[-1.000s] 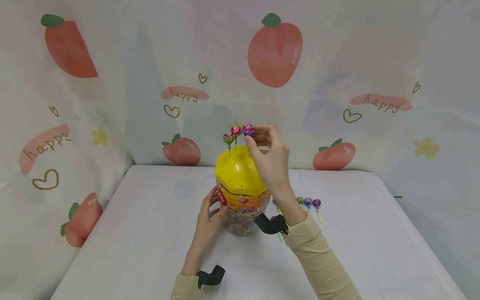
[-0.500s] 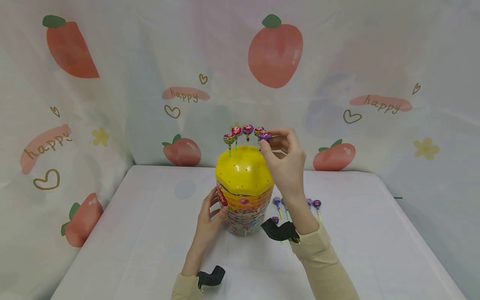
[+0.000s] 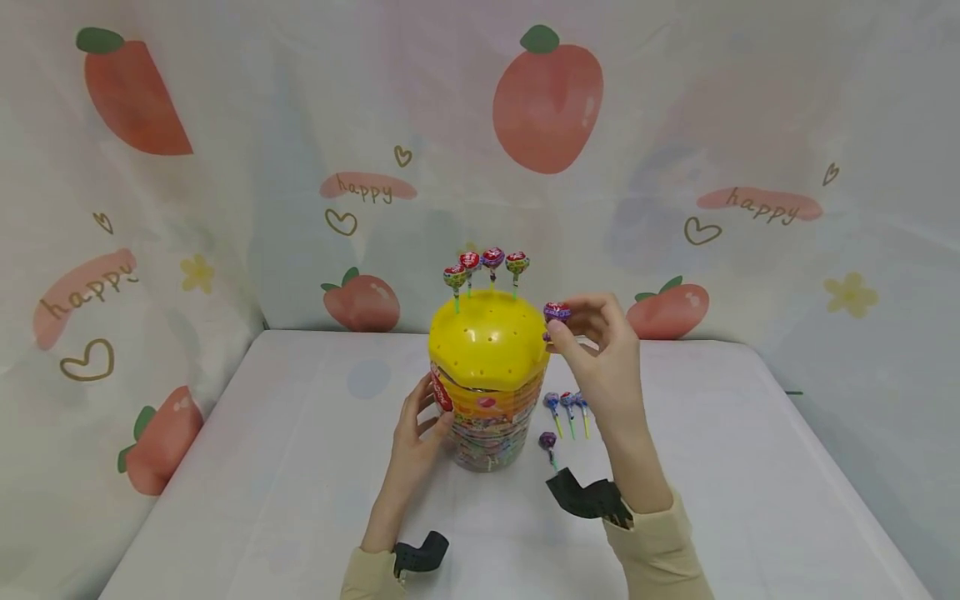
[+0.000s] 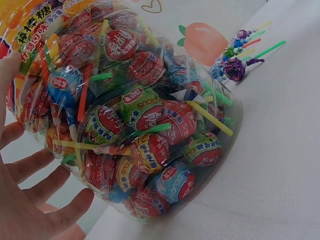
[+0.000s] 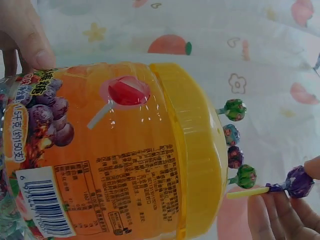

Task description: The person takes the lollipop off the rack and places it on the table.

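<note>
A clear jar of wrapped lollipops (image 3: pixel 491 429) with an orange label stands upright under a yellow domed lid (image 3: pixel 483 337) dotted with small holes. Several lollipops (image 3: pixel 517 264) stand in a row along the lid's back edge, sticks down. My left hand (image 3: pixel 414 433) grips the jar's left side, thumb in front; its spread fingers (image 4: pixel 47 187) lie along the plastic in the left wrist view. Between thumb and fingers, my right hand (image 3: pixel 611 362) pinches a purple lollipop (image 3: pixel 557 312) at the lid's right edge. Its yellow stick (image 5: pixel 247 192) points at the lid.
Loose lollipops (image 3: pixel 568 402) lie on the white-covered table (image 3: pixel 300 467) to the right of the jar, some hidden behind the right arm. A purple lollipop (image 3: pixel 548 442) lies nearer. Behind rises a fruit-printed cloth backdrop (image 3: pixel 637 100).
My right hand has moved right and down with the purple lollipop, from the lid's back to its right edge. Another standing lollipop now shows fully. The left hand has stayed put.
</note>
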{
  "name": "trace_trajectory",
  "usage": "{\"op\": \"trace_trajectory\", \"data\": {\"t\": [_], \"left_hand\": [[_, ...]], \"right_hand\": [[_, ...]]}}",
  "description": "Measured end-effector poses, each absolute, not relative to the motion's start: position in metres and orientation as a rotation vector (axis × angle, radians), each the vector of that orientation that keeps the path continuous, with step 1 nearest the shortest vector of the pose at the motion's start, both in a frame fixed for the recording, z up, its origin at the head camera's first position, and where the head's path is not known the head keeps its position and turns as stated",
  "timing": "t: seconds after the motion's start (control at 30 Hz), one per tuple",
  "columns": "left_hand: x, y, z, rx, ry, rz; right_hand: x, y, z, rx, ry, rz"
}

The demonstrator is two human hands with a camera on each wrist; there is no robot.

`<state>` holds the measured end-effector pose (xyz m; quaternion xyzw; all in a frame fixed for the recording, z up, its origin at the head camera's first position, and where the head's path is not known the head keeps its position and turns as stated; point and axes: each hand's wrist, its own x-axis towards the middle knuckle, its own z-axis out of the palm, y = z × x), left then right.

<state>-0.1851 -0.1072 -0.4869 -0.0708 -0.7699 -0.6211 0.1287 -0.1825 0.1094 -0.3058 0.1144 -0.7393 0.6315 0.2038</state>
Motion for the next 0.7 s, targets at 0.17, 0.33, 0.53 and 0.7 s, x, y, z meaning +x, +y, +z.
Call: {"op": "trace_trajectory", "data": {"t": [0.17, 0.33, 0.53, 0.7], "left_hand": [[-0.186, -0.107, -0.488, -0.215, -2.235, -1.807], [-0.185, -0.108, -0.488, -0.211, -2.234, -1.809], [-0.184, -0.107, -0.487, -0.182, -2.258, -1.811], [-0.185, -0.106, -0.487, -0.179, -2.258, -1.812]], "right_hand": [[-0.175, 0.119, -0.315, 0.276, -2.090, 1.794], [-0.169, 0.129, -0.330, 0.200, -2.143, 1.823], [-0.166, 0.140, -0.355, 0.108, -2.262, 1.809], [-0.167, 0.146, -0.373, 0.060, -2.328, 1.819]]}}
